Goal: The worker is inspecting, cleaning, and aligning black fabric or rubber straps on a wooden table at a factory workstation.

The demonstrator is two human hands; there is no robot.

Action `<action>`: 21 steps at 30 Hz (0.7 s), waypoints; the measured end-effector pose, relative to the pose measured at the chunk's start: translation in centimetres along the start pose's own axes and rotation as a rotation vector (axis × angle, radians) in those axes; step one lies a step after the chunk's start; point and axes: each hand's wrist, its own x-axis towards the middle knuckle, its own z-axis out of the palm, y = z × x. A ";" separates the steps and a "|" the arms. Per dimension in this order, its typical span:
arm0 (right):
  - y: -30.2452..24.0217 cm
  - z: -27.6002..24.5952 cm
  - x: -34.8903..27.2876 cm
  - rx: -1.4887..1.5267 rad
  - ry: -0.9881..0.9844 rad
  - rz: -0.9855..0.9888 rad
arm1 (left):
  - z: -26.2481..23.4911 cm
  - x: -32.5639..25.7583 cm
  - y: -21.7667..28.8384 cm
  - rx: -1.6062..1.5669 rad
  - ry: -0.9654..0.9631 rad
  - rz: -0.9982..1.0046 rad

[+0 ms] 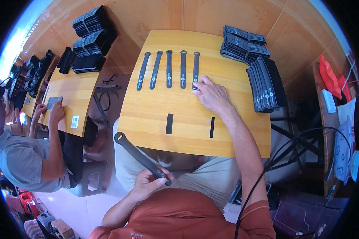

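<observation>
Left hand (146, 185) grips dark strap (137, 154) by one end | right hand (214, 96) pinches rightmost laid-out strap (196, 67) | likely light, semi-stiff; grasp ends

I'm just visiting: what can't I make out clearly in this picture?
All in the head view:
- The lower end of the rightmost strap on the table: the right hand partly covers it, so the exact grip is unclear.
- The underside of the held strap: it faces away, above the left hand.
- The number of pieces in the fanned stack: they overlap.
- Details of the co-worker's grey piece: too small, partly covered by fingers.
</observation>
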 end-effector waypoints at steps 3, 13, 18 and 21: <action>0.2 0.1 -0.6 -0.004 0.026 -0.010 | -0.1 -0.1 -0.3 0.015 0.002 -0.012; -4.2 0.3 -9.2 0.437 0.193 -0.148 | -0.4 1.3 0.0 -0.118 0.139 -0.020; -8.0 1.8 -15.6 0.703 0.060 -0.216 | -1.0 3.6 0.1 -0.174 0.153 0.073; -9.1 2.9 -17.8 0.776 0.004 -0.210 | -0.6 3.6 0.1 -0.173 0.163 0.065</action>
